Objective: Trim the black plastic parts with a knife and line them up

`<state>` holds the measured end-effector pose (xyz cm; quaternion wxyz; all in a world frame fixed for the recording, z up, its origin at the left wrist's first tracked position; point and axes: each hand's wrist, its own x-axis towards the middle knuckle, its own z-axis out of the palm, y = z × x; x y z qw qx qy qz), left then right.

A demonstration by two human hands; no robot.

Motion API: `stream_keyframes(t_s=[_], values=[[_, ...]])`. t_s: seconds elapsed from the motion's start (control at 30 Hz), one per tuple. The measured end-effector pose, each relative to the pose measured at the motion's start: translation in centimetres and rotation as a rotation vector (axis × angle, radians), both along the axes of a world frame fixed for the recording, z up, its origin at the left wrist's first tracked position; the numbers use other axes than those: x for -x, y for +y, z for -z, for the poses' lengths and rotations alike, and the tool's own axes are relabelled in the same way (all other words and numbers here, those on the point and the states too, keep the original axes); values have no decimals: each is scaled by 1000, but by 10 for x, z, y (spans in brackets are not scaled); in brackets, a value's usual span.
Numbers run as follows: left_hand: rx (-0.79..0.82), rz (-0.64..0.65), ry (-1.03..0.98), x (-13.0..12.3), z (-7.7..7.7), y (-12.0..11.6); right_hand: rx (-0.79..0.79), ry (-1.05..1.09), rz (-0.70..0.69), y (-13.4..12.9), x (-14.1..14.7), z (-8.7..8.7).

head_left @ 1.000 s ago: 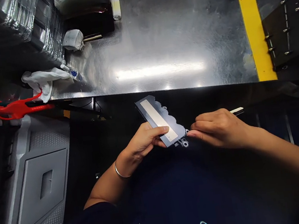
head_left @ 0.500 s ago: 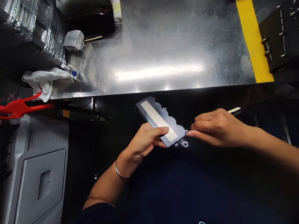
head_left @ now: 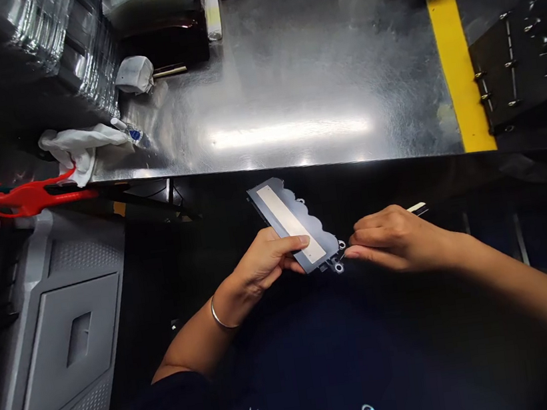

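Observation:
My left hand (head_left: 265, 256) is closed around the lower end of a flat grey moulded part (head_left: 326, 244). Its thumb presses on a pale strip (head_left: 282, 212) along the part's face. One long edge of the part is scalloped, with small ring lugs (head_left: 339, 267) at the near corner. Just right of those lugs, my right hand (head_left: 394, 239) pinches a slim tool (head_left: 418, 209). The tool's pale and black rear end sticks out behind the knuckles. A thin tip shows faintly by the fingertips, close to the lugs; whether it touches them I cannot tell.
Beyond the hands runs the front edge of a metal bench (head_left: 287, 82). A yellow strip (head_left: 460, 73) crosses its right side, beside dark parts with pins. At left are red-handled pliers or cutters (head_left: 33, 196), a white cloth (head_left: 79, 146), stacked clear trays (head_left: 84, 68) and a grey bin (head_left: 68, 326).
My right hand has shifted slightly left, its fingertips a little lower along the part's corner. A ring lug hidden before now shows. My left hand and the part have hardly moved.

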<state>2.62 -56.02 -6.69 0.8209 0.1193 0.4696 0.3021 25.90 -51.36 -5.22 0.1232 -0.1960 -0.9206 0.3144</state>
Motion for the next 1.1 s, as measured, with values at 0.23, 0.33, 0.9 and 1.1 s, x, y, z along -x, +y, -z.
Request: stream_keyframes(t_s=[0.23,0.33,0.9,1.1], values=[[-1,-265,-28,15,-2,10,51,52,-44,-10,-7,7],[64,-166,-84,13,-2,10,-128,196,173,-6,-3,3],[-565,-178,460,7,2,-7,304,372,493,-12,33,10],[-636,106,365,8,-2,-2,238,244,364,-12,24,-1]])
